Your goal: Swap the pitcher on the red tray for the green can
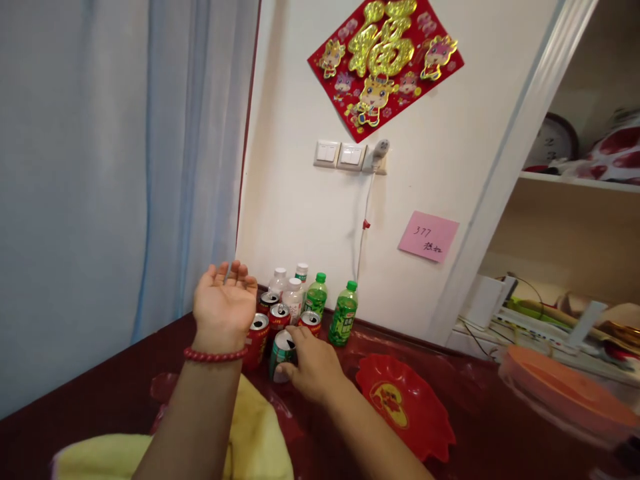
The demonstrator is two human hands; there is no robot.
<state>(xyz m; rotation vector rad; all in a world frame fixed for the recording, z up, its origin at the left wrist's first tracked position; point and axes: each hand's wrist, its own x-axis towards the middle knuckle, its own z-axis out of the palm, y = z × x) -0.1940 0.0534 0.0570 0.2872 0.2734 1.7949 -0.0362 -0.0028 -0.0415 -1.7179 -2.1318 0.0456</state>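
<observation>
My right hand [313,363] grips a green and white drink can [281,352] that stands on the dark red table [480,427], fingers wrapped round its side. My left hand [225,303] is raised above the table with its palm up and fingers loosely apart, holding nothing; a red bead bracelet [215,355] circles its wrist. Just behind it stand several red cans [257,337], white-capped bottles [293,297] and two green bottles [344,313] against the wall.
A red scalloped plate [407,403] lies right of my right arm. A yellow cloth [255,433] lies under my forearms. An orange lidded container [565,397] sits at the right. Shelves with clutter stand at the right, a curtain at the left.
</observation>
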